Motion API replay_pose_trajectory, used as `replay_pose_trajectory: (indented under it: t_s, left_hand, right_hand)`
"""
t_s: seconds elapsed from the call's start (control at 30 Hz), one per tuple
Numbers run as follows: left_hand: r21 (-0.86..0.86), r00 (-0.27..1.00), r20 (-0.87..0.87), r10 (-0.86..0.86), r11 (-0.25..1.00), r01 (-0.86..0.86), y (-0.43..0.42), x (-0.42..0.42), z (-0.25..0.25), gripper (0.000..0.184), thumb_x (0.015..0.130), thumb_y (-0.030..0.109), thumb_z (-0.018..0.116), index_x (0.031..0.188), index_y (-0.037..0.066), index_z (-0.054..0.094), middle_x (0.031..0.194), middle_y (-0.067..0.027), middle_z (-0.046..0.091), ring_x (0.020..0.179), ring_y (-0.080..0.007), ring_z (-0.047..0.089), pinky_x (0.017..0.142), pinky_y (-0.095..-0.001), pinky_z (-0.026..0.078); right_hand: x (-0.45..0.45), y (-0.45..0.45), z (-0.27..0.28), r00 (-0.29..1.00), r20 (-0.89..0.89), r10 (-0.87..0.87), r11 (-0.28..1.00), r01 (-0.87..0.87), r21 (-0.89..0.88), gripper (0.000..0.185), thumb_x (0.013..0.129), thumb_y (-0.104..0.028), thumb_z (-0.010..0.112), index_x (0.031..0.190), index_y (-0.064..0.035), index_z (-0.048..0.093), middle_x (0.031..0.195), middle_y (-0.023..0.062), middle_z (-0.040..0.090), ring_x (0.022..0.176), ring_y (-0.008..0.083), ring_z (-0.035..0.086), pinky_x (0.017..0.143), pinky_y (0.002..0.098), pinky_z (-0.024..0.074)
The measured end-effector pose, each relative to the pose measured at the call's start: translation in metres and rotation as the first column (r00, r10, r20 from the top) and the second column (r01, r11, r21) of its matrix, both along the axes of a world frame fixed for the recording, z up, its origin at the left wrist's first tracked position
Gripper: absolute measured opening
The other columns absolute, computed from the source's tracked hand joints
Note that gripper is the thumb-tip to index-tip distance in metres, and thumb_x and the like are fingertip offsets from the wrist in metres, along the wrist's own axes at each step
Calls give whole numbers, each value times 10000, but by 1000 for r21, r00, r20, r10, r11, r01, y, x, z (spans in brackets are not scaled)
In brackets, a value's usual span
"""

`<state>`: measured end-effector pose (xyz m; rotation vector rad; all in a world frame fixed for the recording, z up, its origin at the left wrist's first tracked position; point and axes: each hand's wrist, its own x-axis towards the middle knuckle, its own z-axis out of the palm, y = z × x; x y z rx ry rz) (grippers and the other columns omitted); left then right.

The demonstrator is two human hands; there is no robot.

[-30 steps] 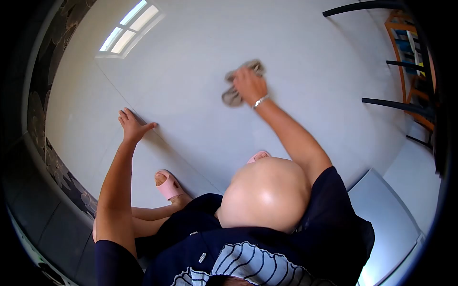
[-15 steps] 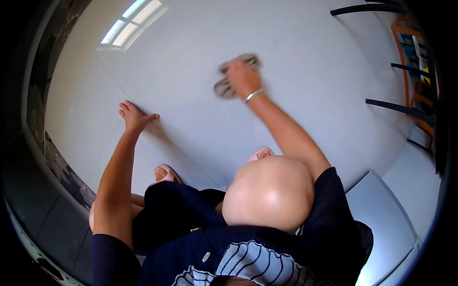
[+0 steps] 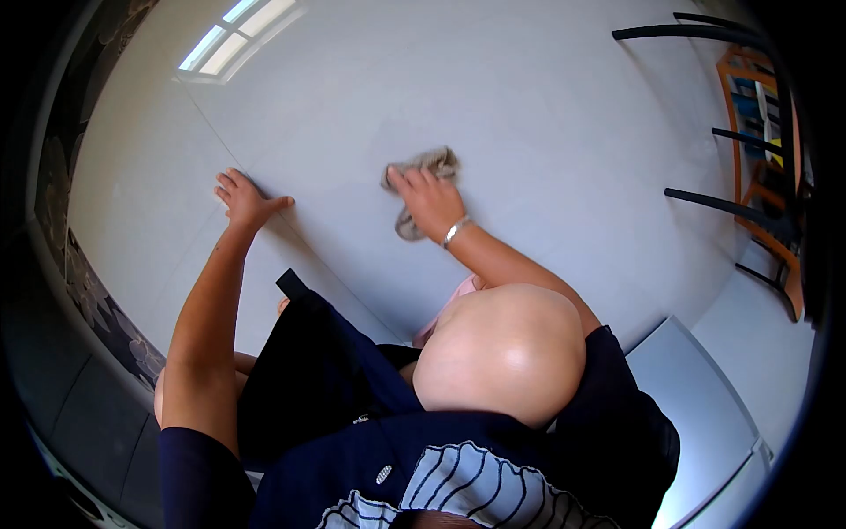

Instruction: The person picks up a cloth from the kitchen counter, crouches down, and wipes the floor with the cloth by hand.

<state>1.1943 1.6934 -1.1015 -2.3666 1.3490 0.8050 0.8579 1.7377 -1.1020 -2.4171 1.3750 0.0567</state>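
A crumpled grey-brown rag point(image 3: 438, 162) lies on the pale, shiny tiled floor point(image 3: 546, 141). My right hand point(image 3: 434, 204), with a silver bracelet at the wrist, grips it from above and presses it to the tiles. Folds of the rag stick out beyond the fingers and to the left of the palm. Farther left, my left hand point(image 3: 248, 203) is propped on the floor beside a tile joint, its fingers spread and nothing in it. The underside of the rag is hidden.
Black chair or table legs point(image 3: 714, 203) and an orange-brown rack point(image 3: 736, 159) stand at the right. A white, smooth-sided appliance or cabinet point(image 3: 705, 397) is at lower right. A dark patterned border point(image 3: 110, 313) runs along the left. My bent knee point(image 3: 502, 357) is close below my right arm.
My right hand has drawn the rag across the floor toward my body and slightly left. My left hand stays planted. Dark clothing now covers most of my left foot.
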Motion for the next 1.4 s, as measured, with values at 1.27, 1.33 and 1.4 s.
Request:
replay_pose_trajectory:
  t_s: [1.27,1.33,1.4]
  left_hand:
    - [-19,999,-20,-32,999,32,3,-3,9,1458,542,477,938,1497,-108,5,1572,-340,-6,1450,-533,6,1180,-542,182]
    - [-36,999,-40,-31,999,29,1,-9,9,1456,540,477,939,1499,-102,9,1574,-336,-5,1452,-529,9,1171,-558,199]
    - [-25,1000,1,-7,1000,7,-2,-18,12,1442,534,423,952,1514,-68,17,1589,-308,-13,1463,-510,23,1078,-677,280]
  right_hand:
    - [72,-39,-17,981,63,185,979,-178,-96,596,839,-133,601,1407,-61,435,1113,12,573,1052,176,561,754,320,491]
    - [73,-46,-13,987,-17,162,987,-162,-13,630,854,-231,633,1416,-50,414,1129,29,573,1061,185,560,776,323,498]
    - [57,-12,-8,974,105,202,976,-210,63,708,832,-342,675,1412,-33,411,1148,48,573,1079,195,557,805,330,498]
